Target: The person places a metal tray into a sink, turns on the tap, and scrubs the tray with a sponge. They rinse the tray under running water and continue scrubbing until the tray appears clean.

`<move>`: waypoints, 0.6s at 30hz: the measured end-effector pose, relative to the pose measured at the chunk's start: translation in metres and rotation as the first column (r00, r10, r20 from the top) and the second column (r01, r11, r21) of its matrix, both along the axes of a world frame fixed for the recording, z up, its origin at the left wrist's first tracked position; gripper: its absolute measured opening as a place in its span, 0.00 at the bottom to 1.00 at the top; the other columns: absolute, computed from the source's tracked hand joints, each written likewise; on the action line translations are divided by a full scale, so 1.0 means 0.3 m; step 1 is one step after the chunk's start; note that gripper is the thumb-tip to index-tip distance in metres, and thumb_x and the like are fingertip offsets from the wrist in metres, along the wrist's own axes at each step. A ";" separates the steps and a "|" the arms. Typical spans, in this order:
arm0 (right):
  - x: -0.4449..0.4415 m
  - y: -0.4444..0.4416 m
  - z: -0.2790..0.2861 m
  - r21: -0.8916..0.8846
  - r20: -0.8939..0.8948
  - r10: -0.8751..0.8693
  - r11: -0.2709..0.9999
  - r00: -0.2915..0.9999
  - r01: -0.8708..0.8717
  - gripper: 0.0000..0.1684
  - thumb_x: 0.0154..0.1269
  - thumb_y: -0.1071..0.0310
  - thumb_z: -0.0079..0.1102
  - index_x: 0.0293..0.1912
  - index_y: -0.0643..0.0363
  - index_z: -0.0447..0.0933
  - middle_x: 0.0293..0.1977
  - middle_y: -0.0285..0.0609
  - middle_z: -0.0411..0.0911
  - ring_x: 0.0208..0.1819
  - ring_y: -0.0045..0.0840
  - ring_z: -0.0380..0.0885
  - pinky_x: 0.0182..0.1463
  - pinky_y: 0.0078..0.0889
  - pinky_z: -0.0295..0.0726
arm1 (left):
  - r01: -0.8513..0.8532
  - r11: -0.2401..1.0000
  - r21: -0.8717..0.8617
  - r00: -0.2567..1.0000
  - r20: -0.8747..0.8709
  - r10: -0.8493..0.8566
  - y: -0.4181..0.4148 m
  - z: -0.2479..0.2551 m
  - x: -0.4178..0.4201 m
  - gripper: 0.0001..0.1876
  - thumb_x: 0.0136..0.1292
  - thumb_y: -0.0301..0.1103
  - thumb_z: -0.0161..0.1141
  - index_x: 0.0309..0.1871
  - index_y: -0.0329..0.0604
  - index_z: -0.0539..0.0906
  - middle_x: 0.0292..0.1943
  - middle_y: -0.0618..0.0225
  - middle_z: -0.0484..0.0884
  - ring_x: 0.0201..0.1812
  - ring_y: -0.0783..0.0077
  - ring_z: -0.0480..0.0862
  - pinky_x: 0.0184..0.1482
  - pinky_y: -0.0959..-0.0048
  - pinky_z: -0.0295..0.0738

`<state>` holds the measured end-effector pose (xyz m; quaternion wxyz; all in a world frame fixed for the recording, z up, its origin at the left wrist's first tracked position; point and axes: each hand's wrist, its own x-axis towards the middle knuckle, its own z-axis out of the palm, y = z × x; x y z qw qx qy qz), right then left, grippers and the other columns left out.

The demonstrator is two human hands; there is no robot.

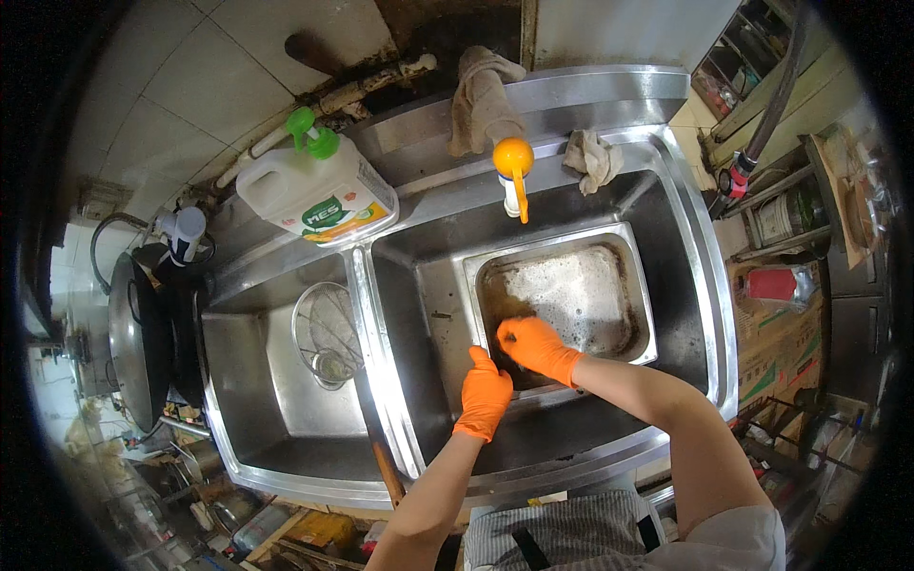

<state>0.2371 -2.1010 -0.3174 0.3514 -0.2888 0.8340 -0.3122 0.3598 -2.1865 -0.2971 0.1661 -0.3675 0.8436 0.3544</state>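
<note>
A rectangular stainless steel pan (600,285) lies in the right-hand sink basin (443,278). Brown grime and soapy liquid coat its bottom and inner walls. My left hand (487,396), in an orange glove, grips the pan's near left corner, thumb over the rim. Inside the pan, by its left wall, is my right hand (539,346), also orange-gloved, its fingers curled. A small dark patch shows at those fingers; I cannot tell whether it is a scrubber or a gap. Above the pan's far side hangs a faucet (513,168) with an orange lever.
A wire-mesh strainer (325,328) rests in the left basin (307,407), its wooden handle (385,464) across the front edge. A detergent jug (314,189) with a green pump stands behind the divider. Rags (594,160) lie on the back ledge. A wok (136,342) leans at left.
</note>
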 end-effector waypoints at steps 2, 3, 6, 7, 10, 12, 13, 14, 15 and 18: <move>-0.066 -0.010 -0.051 -0.153 -0.457 -0.032 0.987 0.889 -0.043 0.13 0.56 0.62 0.66 0.42 0.53 0.82 0.50 0.52 0.78 0.50 0.46 0.78 0.47 0.45 0.80 | 0.003 1.000 -0.003 1.000 -0.008 -0.003 0.005 -0.012 0.006 0.29 0.61 0.33 0.55 0.61 0.28 0.57 0.28 0.40 0.82 0.32 0.37 0.83 0.36 0.47 0.77; -0.092 -0.023 -0.043 -0.218 -0.649 -0.075 0.972 0.757 -0.090 0.15 0.56 0.60 0.67 0.44 0.52 0.82 0.55 0.52 0.75 0.54 0.47 0.76 0.48 0.46 0.80 | 0.005 1.000 -0.013 1.000 -0.021 -0.005 0.006 -0.020 0.008 0.29 0.61 0.33 0.55 0.60 0.27 0.57 0.28 0.40 0.82 0.32 0.37 0.83 0.36 0.47 0.77; -0.126 -0.045 -0.045 0.275 -0.363 0.313 0.936 0.878 -0.219 0.21 0.58 0.60 0.66 0.53 0.50 0.78 0.64 0.51 0.65 0.59 0.51 0.71 0.58 0.48 0.75 | 0.011 0.999 -0.034 0.999 -0.031 -0.012 0.006 -0.026 0.005 0.31 0.61 0.33 0.56 0.61 0.25 0.56 0.28 0.39 0.82 0.32 0.35 0.82 0.35 0.46 0.77; -0.143 -0.053 -0.068 0.344 -0.251 0.377 0.896 0.892 -0.282 0.22 0.59 0.60 0.65 0.54 0.49 0.77 0.63 0.51 0.65 0.58 0.51 0.71 0.60 0.48 0.74 | 0.014 0.999 -0.035 1.000 -0.018 -0.014 0.006 -0.014 -0.001 0.33 0.61 0.33 0.57 0.62 0.24 0.55 0.28 0.37 0.82 0.32 0.34 0.82 0.36 0.46 0.77; -0.111 -0.057 -0.089 0.007 -0.102 -0.180 0.983 0.978 0.182 0.22 0.62 0.59 0.64 0.55 0.50 0.76 0.59 0.51 0.69 0.58 0.49 0.72 0.62 0.39 0.73 | 0.013 1.000 -0.015 1.000 0.014 -0.012 -0.002 -0.017 -0.004 0.36 0.60 0.34 0.58 0.64 0.22 0.53 0.29 0.36 0.82 0.33 0.34 0.82 0.37 0.46 0.77; -0.096 -0.070 -0.015 -0.129 0.059 -0.397 0.907 0.916 0.402 0.21 0.66 0.58 0.62 0.56 0.53 0.75 0.57 0.53 0.71 0.58 0.43 0.72 0.63 0.32 0.71 | 0.021 1.000 -0.023 1.000 0.020 -0.020 0.000 -0.021 -0.001 0.36 0.60 0.35 0.58 0.64 0.21 0.53 0.30 0.37 0.82 0.34 0.34 0.83 0.37 0.46 0.77; -0.096 -0.093 -0.048 -0.252 0.279 -0.454 0.816 0.846 0.521 0.22 0.66 0.57 0.62 0.56 0.55 0.75 0.55 0.51 0.72 0.57 0.40 0.73 0.62 0.33 0.72 | 0.031 0.999 -0.041 0.999 0.017 -0.030 0.006 -0.019 0.003 0.37 0.60 0.35 0.58 0.64 0.21 0.53 0.30 0.37 0.82 0.34 0.35 0.83 0.38 0.46 0.77; -0.100 -0.122 -0.107 -0.333 0.492 -0.454 0.690 0.743 0.643 0.22 0.66 0.57 0.63 0.55 0.56 0.75 0.54 0.50 0.74 0.56 0.37 0.74 0.60 0.33 0.72 | 0.040 0.997 -0.060 0.999 0.014 -0.039 0.006 -0.017 0.004 0.37 0.60 0.36 0.58 0.64 0.21 0.53 0.31 0.37 0.82 0.34 0.35 0.83 0.38 0.47 0.78; -0.103 -0.142 -0.114 -0.364 0.681 -0.401 0.541 0.613 0.758 0.22 0.65 0.57 0.63 0.55 0.57 0.75 0.52 0.49 0.75 0.55 0.35 0.75 0.59 0.34 0.73 | 0.040 0.998 -0.051 0.999 0.020 -0.039 0.006 -0.018 0.003 0.37 0.61 0.36 0.58 0.64 0.21 0.53 0.31 0.37 0.82 0.35 0.35 0.83 0.38 0.47 0.78; -0.073 -0.182 -0.097 -0.358 0.464 -0.520 0.630 0.717 0.689 0.19 0.65 0.59 0.64 0.51 0.59 0.75 0.46 0.46 0.78 0.48 0.32 0.77 0.52 0.35 0.75 | 0.037 0.999 -0.022 0.999 0.040 -0.036 -0.006 -0.018 0.000 0.37 0.61 0.37 0.59 0.64 0.21 0.53 0.31 0.36 0.82 0.35 0.35 0.83 0.39 0.47 0.78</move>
